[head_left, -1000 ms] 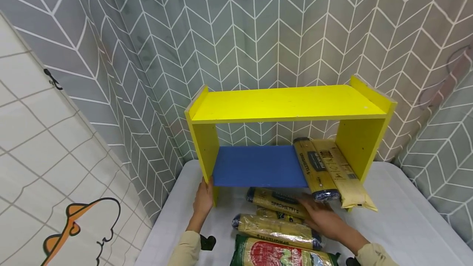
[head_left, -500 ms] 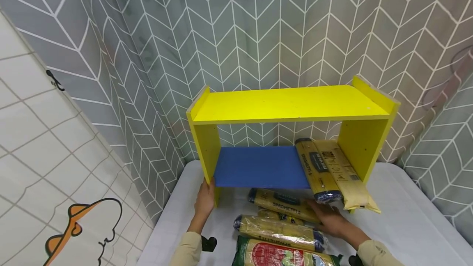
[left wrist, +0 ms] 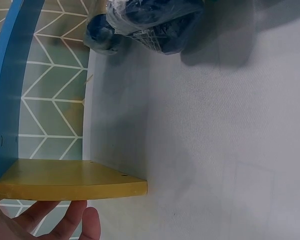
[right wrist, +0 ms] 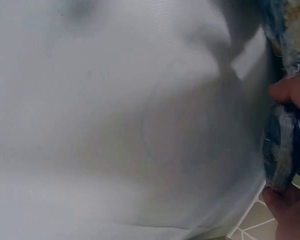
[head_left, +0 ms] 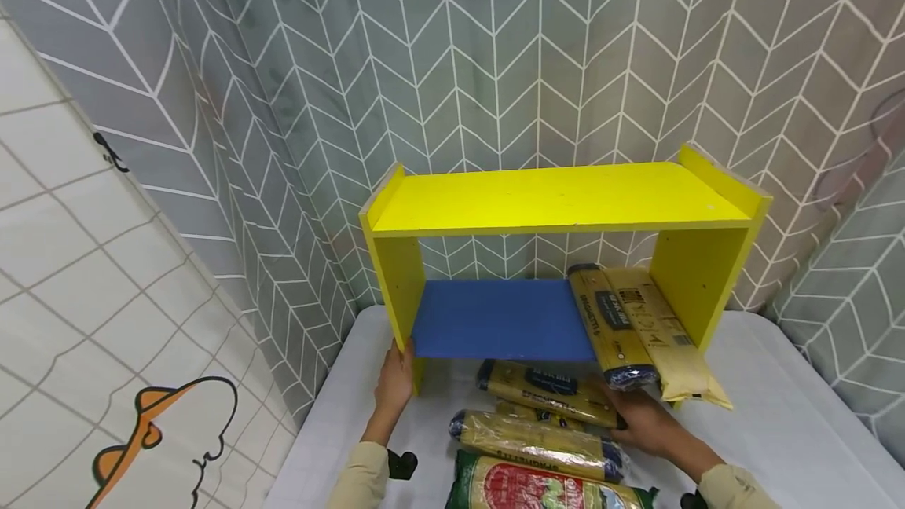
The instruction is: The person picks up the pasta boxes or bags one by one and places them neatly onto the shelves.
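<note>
A yellow shelf unit (head_left: 566,196) with a blue middle board (head_left: 502,320) stands on the white-covered table. My left hand (head_left: 394,383) grips the front edge of its left side panel; in the left wrist view, fingers (left wrist: 70,220) lie along the panel's outer face. Below the blue board, my right hand (head_left: 646,419) holds the right end of a spaghetti pack (head_left: 530,386). The right wrist view shows finger and thumb on either side of the pack's dark blue end (right wrist: 282,145). This pack lies across another yellow pack (head_left: 526,410), mostly hidden beneath it.
Nearer the front lie another spaghetti pack (head_left: 526,438) and a green-and-red bag (head_left: 537,487). On the blue board's right side, a spaghetti pack (head_left: 610,320) and a pale yellow pack (head_left: 657,328) lie side by side, overhanging the front edge. A patterned curtain (head_left: 495,61) hangs behind.
The right hand has shifted slightly right along the spaghetti pack to its end, and the pack's dark end now shows beside the fingers. The left hand keeps its hold on the shelf unit.
</note>
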Demonstrator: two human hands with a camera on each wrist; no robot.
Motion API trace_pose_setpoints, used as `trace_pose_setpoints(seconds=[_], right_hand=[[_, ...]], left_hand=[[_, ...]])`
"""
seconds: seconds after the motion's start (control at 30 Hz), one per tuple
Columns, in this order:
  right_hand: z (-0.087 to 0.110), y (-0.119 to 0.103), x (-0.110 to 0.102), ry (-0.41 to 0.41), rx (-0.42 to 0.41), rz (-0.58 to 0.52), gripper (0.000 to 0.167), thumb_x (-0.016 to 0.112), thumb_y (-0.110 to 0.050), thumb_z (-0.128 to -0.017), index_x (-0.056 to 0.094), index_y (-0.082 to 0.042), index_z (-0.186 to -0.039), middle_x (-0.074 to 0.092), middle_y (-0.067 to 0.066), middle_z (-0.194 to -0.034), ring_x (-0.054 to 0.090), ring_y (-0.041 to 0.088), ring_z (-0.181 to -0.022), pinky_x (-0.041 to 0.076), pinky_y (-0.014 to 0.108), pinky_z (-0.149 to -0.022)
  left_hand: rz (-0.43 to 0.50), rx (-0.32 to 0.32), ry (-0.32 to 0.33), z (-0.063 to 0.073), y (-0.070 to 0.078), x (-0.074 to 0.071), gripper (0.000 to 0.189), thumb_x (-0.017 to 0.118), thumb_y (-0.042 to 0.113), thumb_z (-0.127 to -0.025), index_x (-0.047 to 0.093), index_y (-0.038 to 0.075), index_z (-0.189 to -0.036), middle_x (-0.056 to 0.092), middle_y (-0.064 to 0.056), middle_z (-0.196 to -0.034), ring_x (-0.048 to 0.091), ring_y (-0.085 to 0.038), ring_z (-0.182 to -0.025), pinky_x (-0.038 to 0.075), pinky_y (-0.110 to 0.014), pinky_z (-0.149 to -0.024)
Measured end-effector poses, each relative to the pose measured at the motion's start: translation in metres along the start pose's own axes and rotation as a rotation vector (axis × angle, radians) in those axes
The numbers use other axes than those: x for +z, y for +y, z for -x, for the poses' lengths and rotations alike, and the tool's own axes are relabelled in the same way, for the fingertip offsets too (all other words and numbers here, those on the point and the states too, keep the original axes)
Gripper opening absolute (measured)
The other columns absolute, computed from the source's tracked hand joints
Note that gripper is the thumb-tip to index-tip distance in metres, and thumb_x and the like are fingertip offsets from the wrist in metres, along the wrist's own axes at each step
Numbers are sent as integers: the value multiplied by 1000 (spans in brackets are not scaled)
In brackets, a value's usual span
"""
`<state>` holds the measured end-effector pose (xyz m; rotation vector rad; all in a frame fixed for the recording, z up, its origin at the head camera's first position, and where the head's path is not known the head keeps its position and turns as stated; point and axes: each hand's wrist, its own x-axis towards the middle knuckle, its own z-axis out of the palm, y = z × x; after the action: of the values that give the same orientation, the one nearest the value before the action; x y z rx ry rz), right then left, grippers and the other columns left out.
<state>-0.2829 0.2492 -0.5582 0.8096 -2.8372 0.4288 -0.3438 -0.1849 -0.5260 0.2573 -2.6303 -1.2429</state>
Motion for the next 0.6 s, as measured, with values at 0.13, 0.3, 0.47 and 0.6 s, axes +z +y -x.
trace_pose_setpoints(seconds=[0.13,0.3,0.47,0.6], right_hand=[[-3,-5,-7,-50,94,-59,95,90,-17,-71,42,-3,-151,54,31,-144,63,43,-122,54,52,-90],[-3,-7,-10,-54,150,-94,94,87,-20,-71,43,-7,-153,53,28,-148,61,39,-127,53,49,-91],[-2,-9,-13,-70,159,-109,94,82,-27,-75,38,-12,-157,49,28,-152,67,23,-109,51,34,-75],[-2,-16,-14,-105,128,-165,94,77,-31,-80,32,-16,-160,62,26,-136,51,1,-61,35,23,-51]], left_hand=[[-2,0,-4,0,0,1,57,26,56,-110,49,14,-140,62,-15,-105,59,-26,-83,40,-38,-63],[-8,-9,-11,1,-1,2,56,26,56,-110,49,13,-138,62,-15,-107,60,-26,-85,41,-39,-65],[-3,6,-9,1,-1,1,56,27,55,-110,49,13,-139,62,-16,-107,60,-26,-85,41,-38,-64],[-1,19,0,1,-1,0,56,27,54,-110,49,12,-140,62,-17,-108,61,-27,-86,41,-38,-64]])
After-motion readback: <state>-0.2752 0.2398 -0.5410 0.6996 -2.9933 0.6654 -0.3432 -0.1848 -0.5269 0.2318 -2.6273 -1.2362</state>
